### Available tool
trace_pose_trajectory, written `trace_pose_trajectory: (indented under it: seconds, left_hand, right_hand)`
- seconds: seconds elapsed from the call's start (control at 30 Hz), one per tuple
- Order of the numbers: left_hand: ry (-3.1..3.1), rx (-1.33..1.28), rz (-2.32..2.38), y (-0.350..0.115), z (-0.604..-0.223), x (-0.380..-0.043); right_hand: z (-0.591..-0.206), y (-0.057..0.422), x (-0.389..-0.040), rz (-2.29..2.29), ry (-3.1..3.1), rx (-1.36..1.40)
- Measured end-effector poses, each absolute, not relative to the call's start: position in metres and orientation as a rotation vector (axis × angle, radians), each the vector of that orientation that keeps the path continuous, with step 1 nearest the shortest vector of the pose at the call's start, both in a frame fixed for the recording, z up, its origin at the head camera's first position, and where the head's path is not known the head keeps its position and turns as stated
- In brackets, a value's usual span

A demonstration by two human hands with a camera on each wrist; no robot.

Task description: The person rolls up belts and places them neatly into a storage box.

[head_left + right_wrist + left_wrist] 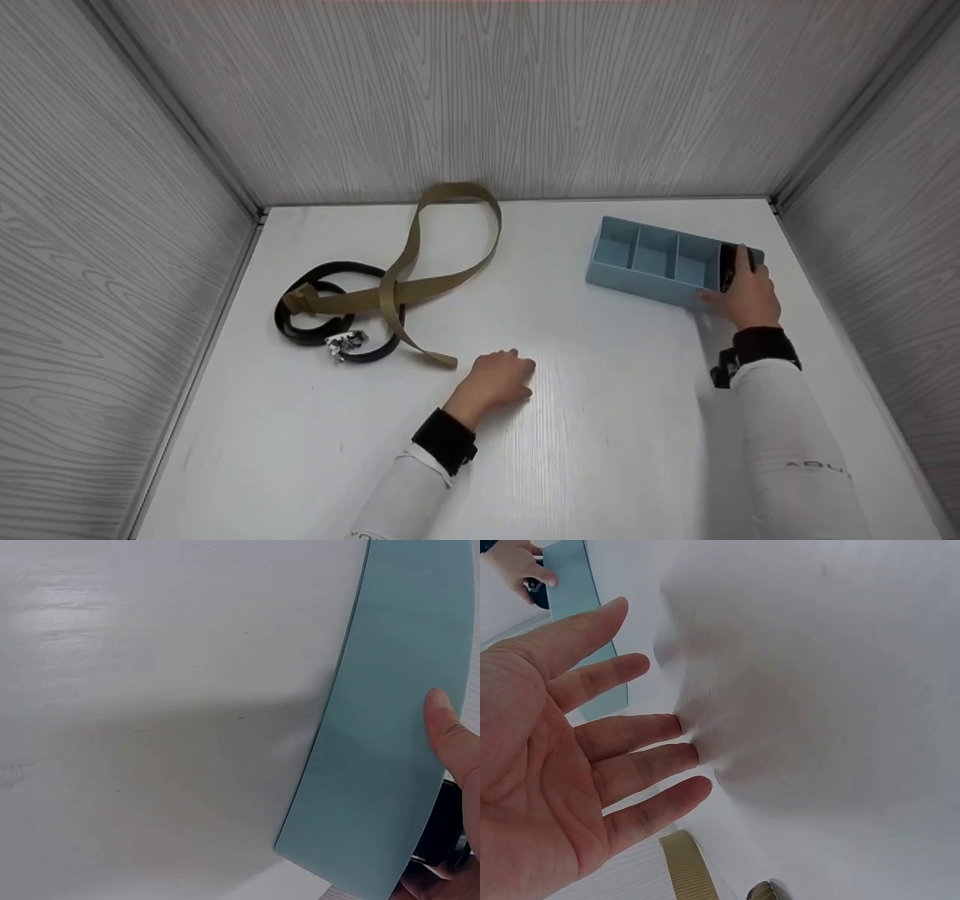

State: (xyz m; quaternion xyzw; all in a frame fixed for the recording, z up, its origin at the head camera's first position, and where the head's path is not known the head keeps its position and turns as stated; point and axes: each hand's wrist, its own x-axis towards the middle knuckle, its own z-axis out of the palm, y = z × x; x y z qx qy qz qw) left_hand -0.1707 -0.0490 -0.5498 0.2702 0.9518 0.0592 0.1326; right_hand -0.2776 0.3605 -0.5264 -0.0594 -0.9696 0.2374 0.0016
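Observation:
At the back right stands a light blue box (651,289) with several compartments in a row. My right hand (748,298) is at its right end. The thumb (442,716) lies against the outside of the front wall. The other fingers curl over a black, rolled-looking item (726,264), which looks like a coiled belt, in the end compartment. Fingers and box wall partly hide it. My left hand (495,381) is low over the table's middle, holding nothing. Its fingers are spread, and the palm shows in the left wrist view.
A tan webbing belt (442,286) lies looped at the back left. It crosses a black belt (304,335) with a silver buckle (346,343). White wood-grain panels (450,97) wall the white table (600,435) at the back and both sides.

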Motion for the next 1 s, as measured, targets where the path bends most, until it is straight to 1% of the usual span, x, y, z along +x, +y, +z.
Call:
trace_pose_trajectory:
  seconds: [0.13, 0.33, 0.53, 0.7, 0.83, 1.0]
  left_hand:
    - [2.743, 0.779, 0.174, -0.050, -0.551, -0.171]
    - [2.761, 0.779, 0.268, -0.058, -0.550, -0.167]
    - [2.913, 0.770, 0.353, -0.077, -0.545, -0.157]
    - [3.036, 0.648, 0.266, -0.102, -0.545, -0.158]
    - [3.064, 0.570, 0.185, -0.118, -0.549, -0.163]
    - [3.082, 0.535, 0.112, -0.128, -0.558, -0.167]
  right_hand:
    - [-0.524, 0.354, -0.275, 0.597, -2.975, -0.105]
    - [-0.524, 0.329, -0.267, 0.397, -2.792, 0.205]
    - [-0.531, 0.287, -0.240, 0.407, -2.787, 0.461]
    - [-0.542, 0.255, -0.212, 0.487, -3.045, 0.685]
    - [-0.549, 0.236, -0.195, 0.482, -3.302, 0.758]
    - [-0.555, 0.223, -0.188, 0.426, -3.378, 0.720]
